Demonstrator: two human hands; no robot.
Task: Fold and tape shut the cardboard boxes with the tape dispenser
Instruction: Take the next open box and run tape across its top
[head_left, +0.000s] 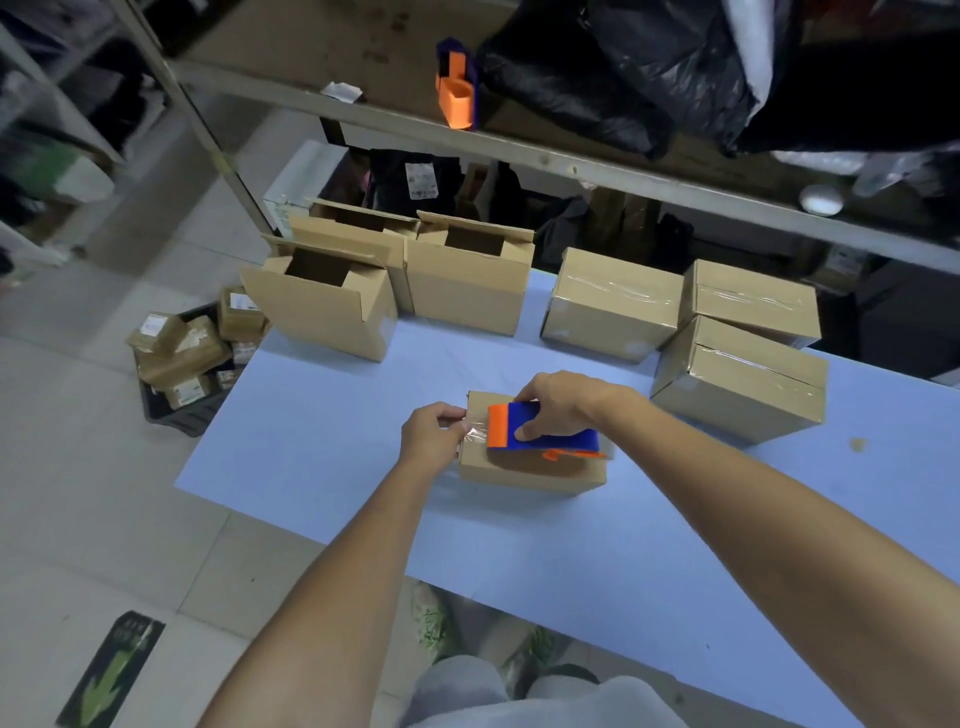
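We see the small closed cardboard box (524, 473) lying near the middle of the pale blue table (322, 457), with both bare arms reaching in over it. The right hand (558, 410) grips the blue and orange tape dispenser (566, 439), fingers curled over its top and thumb pressed on its blue side, and the dispenser sits on the top face of the box with its orange end toward the left. The left hand (428, 434) is at the left edge of the box, its fingers curled in and pinching the end of the clear tape (475, 431), which stretches from the dispenser's orange end to those fingertips. Along the far side of the table we find three open boxes with their flaps up: one at the left front (332, 317), one beside it (467, 291), and one behind them (358, 228). To the right stand three sealed boxes with shiny tape across their tops: one (610, 312) near the middle, one (753, 306) farther right, and one (737, 395) in front of that, touching it. On the metal shelf (571, 161) above rests a second dispenser (457, 93), close to black plastic bags (623, 62). On the floor left of the table we see a dark tray of wrapped parcels (182, 353).
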